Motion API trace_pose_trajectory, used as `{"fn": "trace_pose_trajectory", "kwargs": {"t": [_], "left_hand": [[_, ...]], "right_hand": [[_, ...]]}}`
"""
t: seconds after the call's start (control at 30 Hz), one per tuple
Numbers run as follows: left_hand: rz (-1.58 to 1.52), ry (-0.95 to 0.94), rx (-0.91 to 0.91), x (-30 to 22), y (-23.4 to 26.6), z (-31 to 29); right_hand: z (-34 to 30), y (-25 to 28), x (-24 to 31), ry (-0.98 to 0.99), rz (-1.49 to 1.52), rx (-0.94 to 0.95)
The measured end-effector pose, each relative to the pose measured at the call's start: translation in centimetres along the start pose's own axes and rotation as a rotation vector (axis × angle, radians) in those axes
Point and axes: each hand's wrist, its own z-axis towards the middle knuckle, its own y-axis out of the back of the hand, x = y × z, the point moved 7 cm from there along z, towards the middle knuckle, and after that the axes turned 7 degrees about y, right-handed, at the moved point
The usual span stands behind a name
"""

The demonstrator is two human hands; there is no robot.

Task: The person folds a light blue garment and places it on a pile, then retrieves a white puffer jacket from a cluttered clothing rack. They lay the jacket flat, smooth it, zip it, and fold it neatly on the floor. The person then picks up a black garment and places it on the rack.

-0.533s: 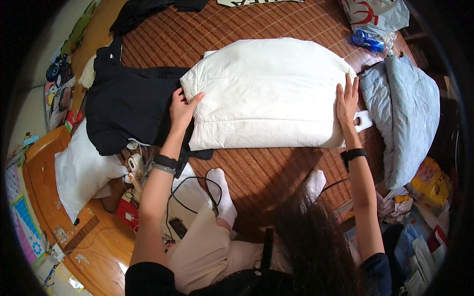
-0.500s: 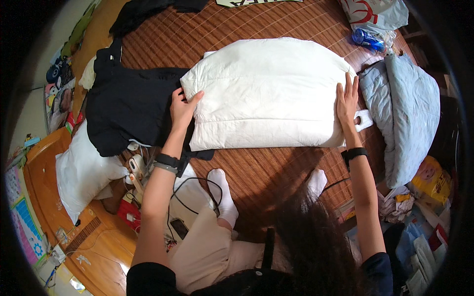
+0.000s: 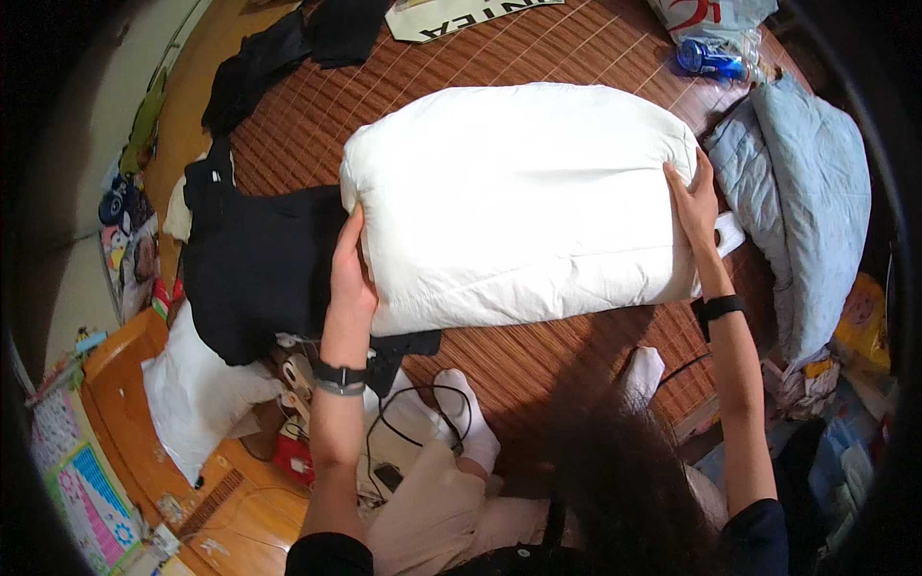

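A plump white padded cloth bundle [image 3: 519, 202], rounded like a pillow, spans the middle of the view. Whether it is a pillow or a folded quilt, I cannot tell. My left hand [image 3: 352, 274] grips its left end, fingers hidden under or behind the cloth. At the right end my right hand [image 3: 698, 204] holds it, thumb lying on the top surface and fingers round the side. The bundle appears raised off the brown striped mat [image 3: 499, 370]. Partly behind its left end lies a black garment [image 3: 259, 254]. A white roll [image 3: 730, 233] shows beside my right wrist.
A light blue quilted bundle [image 3: 802, 211] lies at the right. Far right are a blue bottle [image 3: 711, 62] and a plastic bag [image 3: 706, 14]. More black clothing [image 3: 254, 72] lies far left. A stuffed white bag [image 3: 197, 394] and black cable [image 3: 373, 437] sit nearer me.
The white bundle has come up toward me and now looks fuller. My left hand has shifted from its upper left corner down along the left end. The view has turned slightly.
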Motion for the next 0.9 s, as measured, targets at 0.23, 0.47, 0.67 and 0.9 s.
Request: {"fn": "trace_pose_trajectory", "kwargs": {"t": [0.23, 0.47, 0.67, 0.9], "left_hand": [[0.113, -0.068, 0.178, -3.4, -4.9, -2.9], [0.153, -0.038, 0.106, -3.4, -4.2, -1.6], [0.18, -0.1, 0.095, -3.3, -3.8, -1.8], [0.307, -0.002, -0.108, 0.7, 1.3, 5.5]], "right_hand": [[0.5, -0.3, -1.4, 0.034, 0.073, -0.079], [0.2, -0.3, -1.8, 0.039, 0.134, -0.092], [-0.1, -0.2, -1.4, 0.006, 0.15, -0.11], [-1.1, 0.1, -0.4, 0.074, 0.171, -0.186]]}}
